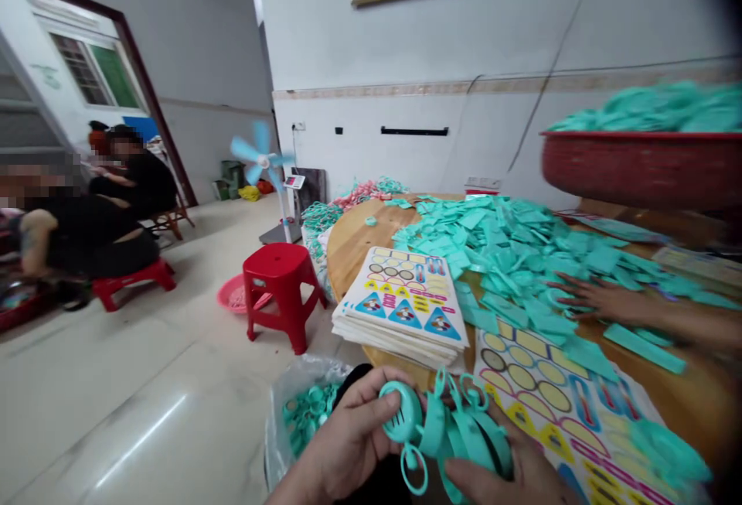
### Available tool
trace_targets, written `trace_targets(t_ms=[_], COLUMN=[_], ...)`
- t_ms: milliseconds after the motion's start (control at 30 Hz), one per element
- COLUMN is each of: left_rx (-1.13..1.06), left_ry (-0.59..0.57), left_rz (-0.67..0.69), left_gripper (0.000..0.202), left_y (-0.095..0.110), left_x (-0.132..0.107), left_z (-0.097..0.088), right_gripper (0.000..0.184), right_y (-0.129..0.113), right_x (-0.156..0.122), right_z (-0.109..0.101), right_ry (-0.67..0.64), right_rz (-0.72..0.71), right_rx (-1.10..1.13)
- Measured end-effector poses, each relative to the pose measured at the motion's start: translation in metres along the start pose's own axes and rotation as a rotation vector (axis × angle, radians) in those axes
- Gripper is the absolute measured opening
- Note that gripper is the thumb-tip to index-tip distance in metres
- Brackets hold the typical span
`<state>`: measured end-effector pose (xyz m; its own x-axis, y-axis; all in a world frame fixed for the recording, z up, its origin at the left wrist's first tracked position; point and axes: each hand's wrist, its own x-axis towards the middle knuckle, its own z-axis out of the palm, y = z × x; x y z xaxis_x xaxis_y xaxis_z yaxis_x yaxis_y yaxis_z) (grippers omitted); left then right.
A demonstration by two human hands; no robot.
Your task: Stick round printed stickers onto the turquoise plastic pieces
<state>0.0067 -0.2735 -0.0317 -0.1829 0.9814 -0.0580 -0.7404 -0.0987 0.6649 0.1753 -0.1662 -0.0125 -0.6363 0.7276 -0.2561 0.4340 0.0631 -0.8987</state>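
Low in front of me, my left hand (359,424) pinches a round teal plastic piece (401,412) with slots in its face; a ring hangs just below it. My right hand (510,466) is wrapped round a bunch of similar teal plastic pieces (464,435), some with ring loops on top. The two hands are close together, and the pieces nearly touch. A plastic-lined bag (278,412) with small teal parts inside stands left of my left hand. Sticker sheets (522,373) lie on the table beyond my right hand.
A stack of sticker sheets (399,296) and a heap of flat teal pieces (498,242) cover much of the wooden table (353,242). Another person's hand (603,300) reaches into the heap. Left are a red stool (281,273) and a fan (263,161); a red basin (638,168) is at right.
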Motion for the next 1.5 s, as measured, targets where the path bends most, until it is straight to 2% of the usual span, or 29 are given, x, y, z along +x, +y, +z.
trace_targets(t_ms=[67, 133, 267, 400, 533, 633, 800, 967, 1133, 1300, 1400, 1500], left_rx=[-0.04, -0.047, -0.04, -0.076, -0.143, -0.214, -0.242, -0.283, -0.218, -0.091, -0.012, 0.042], left_ry=[0.047, 0.103, 0.21, 0.306, 0.357, 0.36, 0.382, 0.462, 0.71, 0.927, 1.002, 1.058], left_rz=[0.036, 0.075, 0.115, 0.09, 0.092, 0.113, 0.152, 0.193, 0.165, 0.182, 0.202, 0.192], left_gripper=[0.013, 0.014, 0.036, 0.039, 0.032, 0.029, 0.026, 0.023, 0.031, 0.036, 0.041, 0.044], left_y=[-0.004, -0.009, -0.017, -0.02, -0.022, -0.027, -0.044, -0.056, -0.053, -0.045, -0.042, -0.041], left_x=[-0.011, -0.019, -0.034, -0.049, -0.062, -0.069, -0.086, -0.102, -0.094, -0.072, -0.063, -0.06], left_z=[-0.013, -0.024, -0.04, -0.051, -0.063, -0.077, -0.104, -0.125, -0.145, -0.181, -0.204, -0.219], right_gripper=[0.057, 0.06, 0.058, 0.05, 0.047, 0.051, 0.041, 0.04, 0.045, 0.043, 0.041, 0.029], right_y=[-0.012, -0.016, -0.01, -0.009, -0.013, -0.005, 0.014, 0.007, 0.005, 0.021, 0.035, 0.048], right_x=[0.003, 0.007, 0.014, 0.016, 0.018, 0.024, 0.04, 0.046, 0.067, 0.116, 0.142, 0.156], right_z=[0.022, 0.043, 0.075, 0.088, 0.095, 0.102, 0.119, 0.142, 0.181, 0.224, 0.246, 0.26], right_ry=[-0.057, -0.06, -0.071, -0.163, -0.292, -0.366, -0.559, -0.688, -0.633, -0.505, -0.489, -0.495], right_rz=[-0.03, -0.039, -0.081, -0.086, 0.014, 0.078, 0.078, 0.059, 0.109, 0.091, 0.111, 0.127], right_rx=[0.008, -0.016, -0.052, -0.027, 0.114, 0.171, 0.141, 0.077, 0.03, -0.029, -0.058, -0.074])
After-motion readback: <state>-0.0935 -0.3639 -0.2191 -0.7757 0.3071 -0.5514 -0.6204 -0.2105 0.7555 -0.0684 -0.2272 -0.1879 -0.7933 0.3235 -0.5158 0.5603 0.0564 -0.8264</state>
